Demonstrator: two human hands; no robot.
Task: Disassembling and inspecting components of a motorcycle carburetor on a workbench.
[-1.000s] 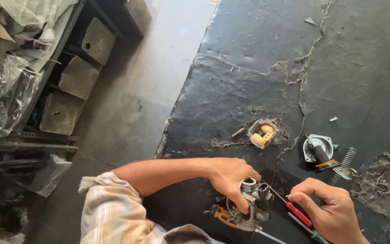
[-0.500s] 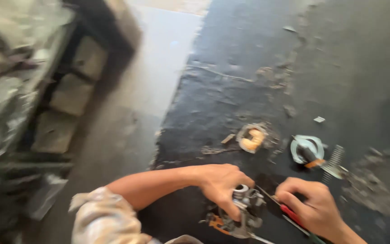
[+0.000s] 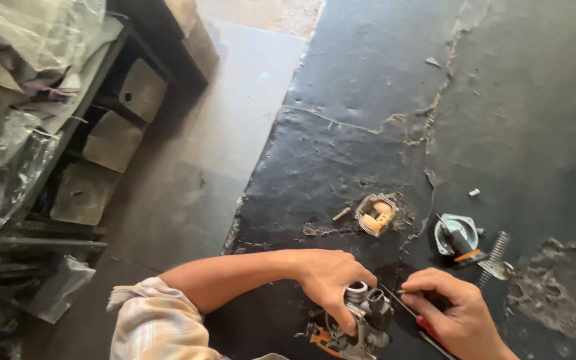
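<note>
— What are the hands doing?

— The left hand (image 3: pixel 331 283) is curled around a small metal carburetor (image 3: pixel 361 320) at the near edge of the black tabletop (image 3: pixel 368 100), fingers wrapped over its top. The right hand (image 3: pixel 458 313) pinches a red-handled screwdriver (image 3: pixel 411 313), its thin shaft touching the carburetor's right side.

— And farther off?

— Beyond the hands lies a small metal bowl with a pale float (image 3: pixel 376 215). To its right sit a round metal cap (image 3: pixel 457 235) and a coil spring (image 3: pixel 495 250), just beside each other. Plastic-wrapped clutter (image 3: pixel 8 167) fills the far left.
</note>
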